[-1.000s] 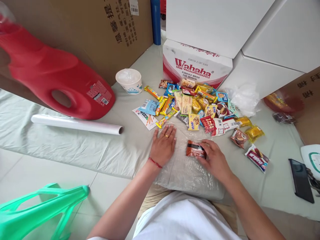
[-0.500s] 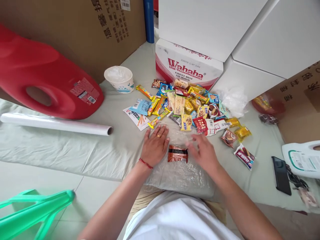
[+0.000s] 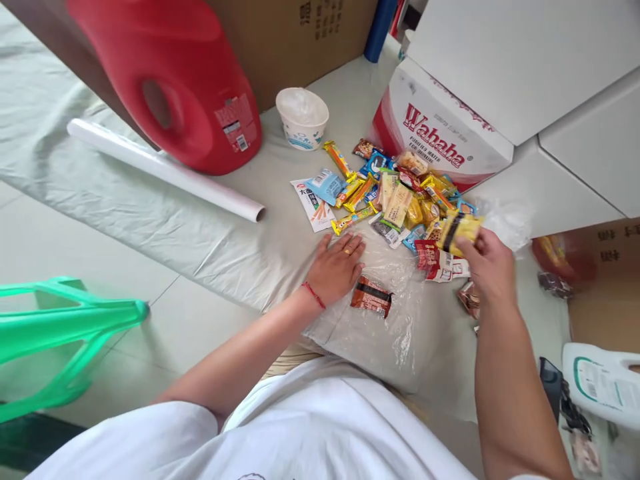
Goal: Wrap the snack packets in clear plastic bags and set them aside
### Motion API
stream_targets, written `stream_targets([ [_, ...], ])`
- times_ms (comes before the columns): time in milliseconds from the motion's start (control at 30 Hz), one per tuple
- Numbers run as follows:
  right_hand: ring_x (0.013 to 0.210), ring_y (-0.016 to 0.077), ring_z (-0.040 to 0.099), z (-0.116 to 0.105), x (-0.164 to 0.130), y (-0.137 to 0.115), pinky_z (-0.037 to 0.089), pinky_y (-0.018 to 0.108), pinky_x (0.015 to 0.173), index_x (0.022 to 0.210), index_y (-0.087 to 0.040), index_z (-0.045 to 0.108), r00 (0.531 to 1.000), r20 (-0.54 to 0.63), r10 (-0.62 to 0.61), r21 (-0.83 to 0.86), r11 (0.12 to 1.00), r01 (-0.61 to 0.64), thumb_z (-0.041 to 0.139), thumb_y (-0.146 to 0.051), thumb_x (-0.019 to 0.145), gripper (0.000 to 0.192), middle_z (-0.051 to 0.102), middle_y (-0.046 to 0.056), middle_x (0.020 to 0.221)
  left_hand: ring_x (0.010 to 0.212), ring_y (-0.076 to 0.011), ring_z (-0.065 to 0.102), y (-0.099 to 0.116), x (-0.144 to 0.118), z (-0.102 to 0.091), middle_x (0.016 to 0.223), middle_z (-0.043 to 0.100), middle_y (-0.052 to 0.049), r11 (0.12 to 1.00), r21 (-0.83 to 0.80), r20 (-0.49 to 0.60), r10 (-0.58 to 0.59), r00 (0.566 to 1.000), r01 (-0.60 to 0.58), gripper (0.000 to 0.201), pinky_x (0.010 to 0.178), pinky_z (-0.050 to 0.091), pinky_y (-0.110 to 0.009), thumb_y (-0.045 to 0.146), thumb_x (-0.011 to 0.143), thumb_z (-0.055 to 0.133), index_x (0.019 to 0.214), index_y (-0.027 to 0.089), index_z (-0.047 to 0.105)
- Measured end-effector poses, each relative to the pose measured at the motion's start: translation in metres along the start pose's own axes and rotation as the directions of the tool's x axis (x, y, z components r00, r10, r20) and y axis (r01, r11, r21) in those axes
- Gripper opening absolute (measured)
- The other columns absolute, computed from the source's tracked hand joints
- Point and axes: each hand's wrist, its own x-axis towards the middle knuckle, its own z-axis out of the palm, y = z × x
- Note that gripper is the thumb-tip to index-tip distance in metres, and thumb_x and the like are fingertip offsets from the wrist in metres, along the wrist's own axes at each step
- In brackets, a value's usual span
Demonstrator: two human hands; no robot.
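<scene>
My left hand lies flat, fingers spread, on the edge of a clear plastic sheet on the floor cloth. A brown snack packet rests on that sheet just right of the hand. My right hand is raised over the right side of the snack pile and grips a yellow snack packet between thumb and fingers. The pile holds several small wrapped snacks in yellow, blue and red.
A red jug and a white paper cup stand behind a white roll. A Wahaha carton and white boxes back the pile. A green stool is at left, a phone and a white jug at right.
My right hand let go of the brown packet on the plastic sheet, reached into the pile and lifted a yellow packet. My left hand stayed flat. The view swung left and tilted.
</scene>
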Motion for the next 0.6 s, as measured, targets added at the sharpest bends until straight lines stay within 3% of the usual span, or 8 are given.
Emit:
stream_targets([
  [67, 0.099, 0.0243, 0.07, -0.013, -0.031, -0.002, 0.057, 0.039, 0.088, 0.13, -0.026, 0.065, 0.998, 0.064, -0.02, 0.148, 0.989, 0.011, 0.061, -0.048, 0.094, 0.043, 0.074, 0.007, 0.113, 0.152, -0.0253, 0.035, 0.0, 0.0, -0.001, 0.162, 0.043, -0.006, 1.0, -0.008, 0.009, 0.002, 1.0, -0.002, 0.051, 0.128, 0.013, -0.056, 0.036, 0.104, 0.034, 0.151, 0.022, 0.048],
  [100, 0.097, 0.0233, 0.07, -0.012, -0.047, -0.006, 0.057, 0.038, 0.087, 0.129, -0.027, 0.066, 0.98, 0.193, -0.039, 0.18, 0.984, 0.004, 0.062, -0.049, 0.094, 0.043, 0.074, 0.006, 0.112, 0.152, -0.0254, 0.035, -0.001, 0.0, -0.002, 0.162, 0.043, -0.006, 1.0, -0.011, 0.015, 0.003, 1.0, -0.003, 0.051, 0.128, 0.013, -0.056, 0.036, 0.104, 0.035, 0.151, 0.022, 0.048],
  [133, 0.095, 0.0225, 0.07, -0.008, -0.061, -0.01, 0.057, 0.037, 0.086, 0.128, -0.027, 0.068, 0.935, 0.347, -0.069, 0.187, 0.982, 0.003, 0.062, -0.05, 0.094, 0.042, 0.074, 0.005, 0.109, 0.152, -0.0256, 0.035, -0.001, 0.0, -0.003, 0.162, 0.043, -0.006, 1.0, -0.013, 0.02, 0.001, 1.0, -0.001, 0.05, 0.128, 0.013, -0.056, 0.036, 0.104, 0.035, 0.15, 0.022, 0.049],
  [200, 0.092, 0.0216, 0.068, 0.009, -0.081, -0.019, 0.056, 0.036, 0.086, 0.128, -0.027, 0.069, 0.773, 0.62, -0.136, 0.153, 0.987, 0.052, 0.058, -0.05, 0.098, 0.04, 0.074, 0.005, 0.106, 0.152, -0.0261, 0.034, -0.001, -0.001, -0.004, 0.162, 0.043, -0.006, 1.0, -0.008, 0.028, -0.004, 1.0, 0.004, 0.05, 0.128, 0.013, -0.057, 0.035, 0.103, 0.036, 0.15, 0.023, 0.049],
  [267, 0.094, 0.0232, 0.065, 0.031, -0.088, -0.024, 0.054, 0.039, 0.09, 0.129, -0.025, 0.069, 0.682, 0.712, -0.168, 0.054, 0.981, 0.185, 0.052, -0.048, 0.101, 0.04, 0.073, 0.007, 0.103, 0.152, -0.0271, 0.034, -0.001, 0.0, -0.004, 0.162, 0.043, -0.007, 1.0, 0.004, 0.03, -0.001, 1.0, 0.001, 0.051, 0.128, 0.014, -0.058, 0.035, 0.103, 0.038, 0.151, 0.023, 0.048],
  [333, 0.102, 0.027, 0.062, 0.047, -0.088, -0.024, 0.051, 0.044, 0.096, 0.131, -0.023, 0.069, 0.757, 0.631, -0.169, -0.102, 0.95, 0.297, 0.052, -0.046, 0.101, 0.042, 0.071, 0.011, 0.109, 0.152, -0.028, 0.035, -0.001, 0.0, -0.004, 0.162, 0.043, -0.007, 1.0, 0.018, 0.027, 0.008, 1.0, -0.009, 0.052, 0.127, 0.016, -0.059, 0.035, 0.102, 0.039, 0.152, 0.023, 0.047],
  [433, 0.116, 0.0308, 0.057, 0.058, -0.091, -0.022, 0.045, 0.049, 0.106, 0.136, -0.021, 0.065, 0.889, 0.417, -0.192, -0.235, 0.922, 0.309, 0.054, -0.046, 0.099, 0.045, 0.065, 0.014, 0.125, 0.151, -0.028, 0.036, -0.002, -0.001, -0.003, 0.161, 0.044, -0.006, 0.999, 0.031, 0.022, 0.014, 1.0, -0.015, 0.051, 0.127, 0.018, -0.059, 0.034, 0.102, 0.039, 0.151, 0.025, 0.048],
  [600, 0.116, 0.0338, 0.054, 0.07, -0.117, -0.031, 0.047, 0.05, 0.104, 0.14, -0.018, 0.059, 0.886, 0.45, -0.115, -0.292, 0.918, 0.267, 0.064, -0.048, 0.094, 0.056, 0.065, 0.014, 0.13, 0.151, -0.0271, 0.037, -0.002, 0.0, -0.001, 0.16, 0.046, -0.007, 0.999, 0.053, 0.011, 0.01, 1.0, -0.01, 0.05, 0.126, 0.018, -0.059, 0.036, 0.103, 0.037, 0.149, 0.022, 0.05],
])
